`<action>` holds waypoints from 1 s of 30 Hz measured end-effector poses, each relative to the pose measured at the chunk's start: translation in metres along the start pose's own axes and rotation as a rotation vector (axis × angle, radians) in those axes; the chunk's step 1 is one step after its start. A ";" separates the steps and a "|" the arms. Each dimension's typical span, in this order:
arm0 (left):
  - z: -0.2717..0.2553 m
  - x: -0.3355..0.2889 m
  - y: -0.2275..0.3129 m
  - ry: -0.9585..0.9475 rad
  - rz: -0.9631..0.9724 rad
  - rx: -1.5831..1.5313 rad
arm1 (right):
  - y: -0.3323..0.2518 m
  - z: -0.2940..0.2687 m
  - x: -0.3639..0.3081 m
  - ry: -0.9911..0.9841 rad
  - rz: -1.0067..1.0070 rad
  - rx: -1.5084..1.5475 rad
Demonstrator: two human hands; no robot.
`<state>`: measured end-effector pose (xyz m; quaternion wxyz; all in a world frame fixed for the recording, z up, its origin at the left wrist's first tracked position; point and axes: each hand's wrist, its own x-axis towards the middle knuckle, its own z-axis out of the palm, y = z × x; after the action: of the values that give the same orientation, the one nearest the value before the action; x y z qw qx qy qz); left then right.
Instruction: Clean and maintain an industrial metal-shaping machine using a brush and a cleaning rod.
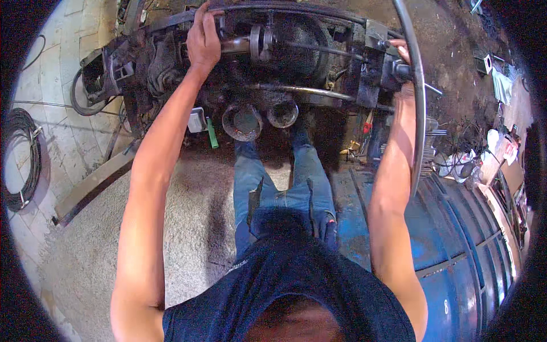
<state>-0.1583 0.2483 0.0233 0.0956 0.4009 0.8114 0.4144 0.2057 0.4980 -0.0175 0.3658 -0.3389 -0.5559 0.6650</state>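
Head view puts the dark, greasy-looking machine assembly [362,80] across the top of my picture, with both hands up at it. My left hand [203,48] reaches the long upper rail [285,7], fingers extended toward it, beside the bright shaft [235,45] and its flanged collar [262,43]; whether the fingertips wrap the rail or only press on it, I cannot tell. My right hand [402,52] is at the end block [376,35], partly covered by the curved grey tube [420,102] in front of it; a few fingers show near the block, but I cannot tell what they grip. I judge this to be two-handed handling of the assembly, so I would settle a firm hold at each side before applying force, then load both hands evenly. Grime could make a fingertip hold slip; more palm contact would help. I would also keep the left fingers out of the gap by the shaft, and make sure that tube cannot trap the right wrist.
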 end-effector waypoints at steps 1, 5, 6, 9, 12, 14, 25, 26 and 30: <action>0.003 0.000 -0.003 -0.006 -0.006 -0.002 | -0.002 0.000 0.000 0.033 0.012 -0.015; 0.005 -0.001 -0.009 0.070 0.045 -0.070 | -0.005 0.008 0.001 0.021 0.061 0.052; 0.003 -0.003 -0.010 0.039 -0.029 -0.096 | -0.006 0.011 0.000 0.020 0.067 0.055; -0.003 -0.002 -0.056 0.163 0.515 0.586 | -0.014 0.022 0.002 0.039 0.112 0.039; 0.006 0.000 -0.026 0.077 0.009 -0.187 | -0.002 0.006 0.003 -0.108 0.138 0.287; 0.016 0.002 -0.012 0.063 -0.038 -0.164 | -0.004 -0.008 -0.001 -0.024 0.142 0.200; 0.013 0.004 -0.013 0.126 0.050 -0.068 | -0.018 0.022 -0.007 0.039 -0.141 0.019; 0.010 0.003 -0.011 0.127 0.002 0.014 | -0.025 0.021 -0.008 0.058 0.034 0.118; 0.009 0.007 -0.013 0.017 -0.077 0.136 | -0.005 0.004 0.003 0.513 -0.022 0.197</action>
<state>-0.1660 0.2545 0.0084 0.0771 0.3714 0.8533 0.3578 0.2011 0.4992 -0.0117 0.5329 -0.4530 -0.3812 0.6045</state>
